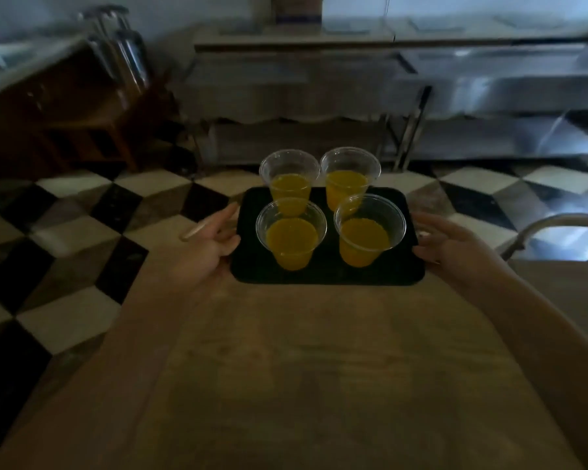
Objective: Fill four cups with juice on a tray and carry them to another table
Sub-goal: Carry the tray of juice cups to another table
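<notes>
On flat black tray [326,271], clear cups [291,232]

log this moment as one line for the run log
stage: tray on wooden table | cups: four, juice in each | left hand: at tray edge | right hand: open, beside tray

Black tray [326,273] flat on wooden table [319,368], near far edge. Four clear plastic cups [292,239] on tray in two rows of two, each part-filled with orange juice [364,244]. Left hand [211,245] at tray's left edge, thumb on rim, fingers partly hidden below. Right hand [452,244] at tray's right edge, fingers relaxed, contact unclear. Beyond table: checkered floor [65,232], steel counter [455,79], curved chair back [557,222] at right. Scene dim, blurred.
</notes>
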Tool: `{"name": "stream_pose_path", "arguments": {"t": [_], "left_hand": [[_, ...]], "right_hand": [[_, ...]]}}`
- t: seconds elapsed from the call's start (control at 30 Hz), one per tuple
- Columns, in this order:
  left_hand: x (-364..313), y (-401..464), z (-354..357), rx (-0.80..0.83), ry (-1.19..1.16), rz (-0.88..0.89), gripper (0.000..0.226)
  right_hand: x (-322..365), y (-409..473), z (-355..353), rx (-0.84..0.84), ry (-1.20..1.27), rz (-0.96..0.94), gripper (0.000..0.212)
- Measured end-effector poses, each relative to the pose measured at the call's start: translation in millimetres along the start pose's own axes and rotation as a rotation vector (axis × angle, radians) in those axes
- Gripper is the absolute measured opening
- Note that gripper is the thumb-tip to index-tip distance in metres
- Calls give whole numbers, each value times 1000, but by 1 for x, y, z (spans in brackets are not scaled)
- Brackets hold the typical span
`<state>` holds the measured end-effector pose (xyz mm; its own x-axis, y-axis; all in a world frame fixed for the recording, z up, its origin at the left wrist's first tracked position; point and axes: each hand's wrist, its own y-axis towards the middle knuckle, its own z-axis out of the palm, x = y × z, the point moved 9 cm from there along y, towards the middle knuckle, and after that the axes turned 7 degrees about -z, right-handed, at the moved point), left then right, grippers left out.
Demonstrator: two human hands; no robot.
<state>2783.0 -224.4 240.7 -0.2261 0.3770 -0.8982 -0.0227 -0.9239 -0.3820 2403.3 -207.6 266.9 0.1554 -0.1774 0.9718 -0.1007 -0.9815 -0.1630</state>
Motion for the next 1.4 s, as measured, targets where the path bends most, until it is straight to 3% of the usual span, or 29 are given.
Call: {"name": "stream_pose_path", "arguments": {"t": [0.2, 0.67, 0.8, 0.93, 1.17, 1.4], "left_hand": [[109, 25, -27, 63, -38, -115, 52], [349, -22, -85, -129, 19, -590, 45], [373, -40, -87, -171, 226, -626, 38], [383, -49, -71, -127, 291, -589, 53], [391, -43, -51, -206, 316, -571, 53], [380, -24, -34, -241, 416, -434, 60]], "right_hand": [[-104, -5, 20, 64, -75, 132, 69], [-303, -93, 40, 93, -107, 343, 84], [-343, -115, 28, 109, -88, 401, 81], [-360, -130, 16, 107, -146, 403, 88], [-375, -127, 7, 65, -138, 417, 91], [-377, -108, 4, 11, -85, 390, 100]]}}
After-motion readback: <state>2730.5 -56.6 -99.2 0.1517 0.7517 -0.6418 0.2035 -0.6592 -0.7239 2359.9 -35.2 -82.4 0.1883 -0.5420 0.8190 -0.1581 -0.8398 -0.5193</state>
